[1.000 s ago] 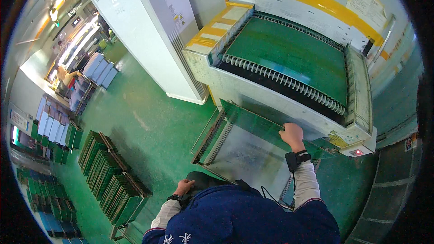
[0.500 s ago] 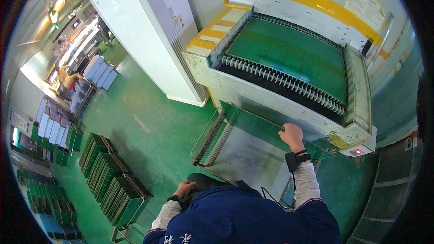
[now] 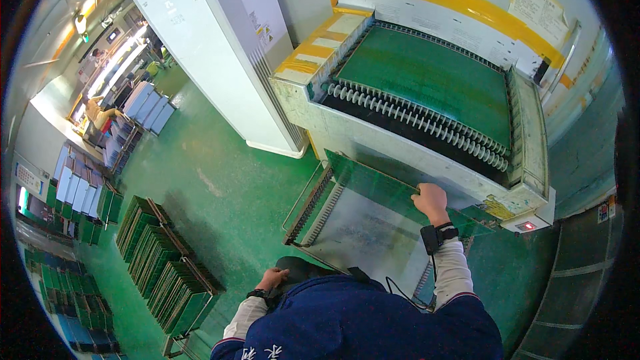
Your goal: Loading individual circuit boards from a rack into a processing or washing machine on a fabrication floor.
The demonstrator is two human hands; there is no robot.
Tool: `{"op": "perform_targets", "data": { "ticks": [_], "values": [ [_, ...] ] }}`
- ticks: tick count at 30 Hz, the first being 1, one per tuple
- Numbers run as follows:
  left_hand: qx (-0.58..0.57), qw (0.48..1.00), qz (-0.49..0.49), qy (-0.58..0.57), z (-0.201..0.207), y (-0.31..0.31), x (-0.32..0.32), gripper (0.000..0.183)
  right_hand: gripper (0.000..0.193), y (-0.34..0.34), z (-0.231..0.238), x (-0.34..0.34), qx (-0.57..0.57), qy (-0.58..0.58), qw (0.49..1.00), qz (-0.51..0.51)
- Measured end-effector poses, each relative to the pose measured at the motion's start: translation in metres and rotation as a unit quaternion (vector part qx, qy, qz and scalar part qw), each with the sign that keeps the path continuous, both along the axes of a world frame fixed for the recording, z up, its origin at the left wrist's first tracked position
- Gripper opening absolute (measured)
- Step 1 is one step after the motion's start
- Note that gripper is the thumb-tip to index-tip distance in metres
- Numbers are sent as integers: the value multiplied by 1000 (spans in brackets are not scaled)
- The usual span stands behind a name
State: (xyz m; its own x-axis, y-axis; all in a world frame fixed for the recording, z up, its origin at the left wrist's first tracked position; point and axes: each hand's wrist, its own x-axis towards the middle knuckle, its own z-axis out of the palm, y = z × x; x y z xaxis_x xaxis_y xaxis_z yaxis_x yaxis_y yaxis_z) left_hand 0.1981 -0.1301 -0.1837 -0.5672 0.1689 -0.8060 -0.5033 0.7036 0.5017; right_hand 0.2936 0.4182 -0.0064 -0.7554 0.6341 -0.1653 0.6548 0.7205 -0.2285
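Note:
My right hand (image 3: 431, 199) is closed on the top edge of a green board (image 3: 387, 188) that stands upright at the far end of a slotted metal rack (image 3: 320, 201), just below the conveyor machine (image 3: 427, 93). My left hand (image 3: 272, 279) hangs low by my body, resting on a dark object at my waist; what it touches is partly hidden. A dark band sits on each wrist. More green boards lie on the machine's roller bed (image 3: 413, 119).
A tall white cabinet (image 3: 213, 47) stands left of the machine. Racks full of green boards (image 3: 167, 263) sit on the green floor at lower left, with more stacks (image 3: 73, 193) farther left. A person sits at a far bench (image 3: 99, 115).

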Motion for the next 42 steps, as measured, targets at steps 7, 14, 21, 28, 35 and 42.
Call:
{"op": "perform_targets", "data": {
  "ticks": [7,14,21,28,35,42],
  "values": [
    [15,1000,5,4,0,1,0,39,31,-1,5,-1,-8,-12,1000,-4],
    [-8,1000,-15,10,6,4,2,41,32,-1,3,0,-2,-16,1000,-6],
    [-24,999,-24,0,13,7,1,41,31,-1,2,1,-5,-10,1000,-7],
    [-15,1000,-7,7,12,7,4,40,32,-3,6,1,3,-6,1000,-1],
    [-29,1000,-11,-4,14,9,2,40,32,-2,7,0,-8,-12,1000,-9],
    [-21,1000,-18,8,12,8,2,43,31,-1,4,-1,-5,-15,1000,-12]
  ]
}}
